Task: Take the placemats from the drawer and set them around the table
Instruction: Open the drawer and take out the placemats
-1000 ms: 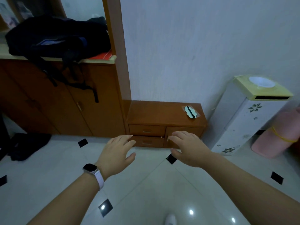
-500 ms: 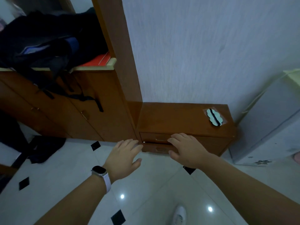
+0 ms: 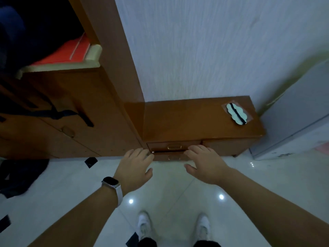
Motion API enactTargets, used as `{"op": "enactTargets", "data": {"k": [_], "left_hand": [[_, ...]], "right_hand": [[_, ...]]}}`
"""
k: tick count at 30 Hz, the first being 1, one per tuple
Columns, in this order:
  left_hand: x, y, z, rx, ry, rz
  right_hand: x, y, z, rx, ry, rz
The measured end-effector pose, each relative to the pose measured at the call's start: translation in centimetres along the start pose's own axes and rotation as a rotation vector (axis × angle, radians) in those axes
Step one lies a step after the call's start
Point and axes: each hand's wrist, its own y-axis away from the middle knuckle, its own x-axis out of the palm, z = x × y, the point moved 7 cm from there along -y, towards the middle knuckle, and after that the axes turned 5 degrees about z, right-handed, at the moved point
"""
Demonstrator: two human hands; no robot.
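Dim, bluish light is filling the room; two ceiling lamps are glaring as bright spots on the glossy floor (image 3: pixel 174 196); the upper left corner is sinking into shadow; wide-angle distortion is bending the edges; everything is looking slightly soft.

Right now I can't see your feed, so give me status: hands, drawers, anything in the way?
Left hand and right hand open, empty, at the low chest. Upper drawer shut. No placemats visible. Nothing blocking.

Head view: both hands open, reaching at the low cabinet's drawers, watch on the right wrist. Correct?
Not quite. The head view shows the watch on the left wrist. The rest holds: left hand and right hand are open, reaching at the low cabinet's drawers.
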Motion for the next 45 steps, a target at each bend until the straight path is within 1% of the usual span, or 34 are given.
{"op": "enactTargets", "data": {"k": [3, 5, 11, 19, 23, 25, 29, 33, 38, 43, 45], "left_hand": [[4.9, -2.5, 2.3, 0.042, 0.008, 0.002], [9.1, -3.8, 3.5, 0.03, 0.011, 0.022], [23.3, -8.3, 5.1, 0.015, 0.057, -0.01], [38.3, -15.8, 5.1, -0.034, 0.114, -0.091], [44.2, -19.4, 6.1, -0.13, 0.129, -0.196], [46.4, -20.8, 6.7, -0.159, 0.121, -0.264], [48.2, -21.6, 6.9, -0.114, 0.06, -0.42], [46.1, -20.7, 6.9, -0.104, 0.01, -0.532], [43.2, -20.8, 8.0, -0.13, -0.105, -0.581], [43.3, -21.9, 8.2, -0.168, -0.194, -0.545], [43.8, -22.1, 8.1, -0.183, -0.199, -0.523]], "right_hand": [[4.7, -2.7, -0.2, 0.047, -0.039, -0.003], [9.1, -4.9, -0.4, 0.07, -0.055, 0.03], [21.3, -12.3, -3.6, 0.094, -0.059, 0.053], [34.3, -19.6, -11.2, 0.176, -0.067, -0.046], [39.5, -23.9, -14.5, 0.226, -0.123, -0.142], [41.4, -25.9, -15.6, 0.229, -0.188, -0.194], [43.6, -28.6, -17.3, 0.267, -0.422, -0.276], [43.7, -29.3, -18.1, 0.376, -0.71, -0.319], [43.9, -29.8, -18.4, 0.516, -1.192, -0.33], [44.3, -31.0, -17.4, 0.53, -1.754, -0.4], [44.1, -31.1, -17.0, 0.53, -1.914, -0.431]]}}
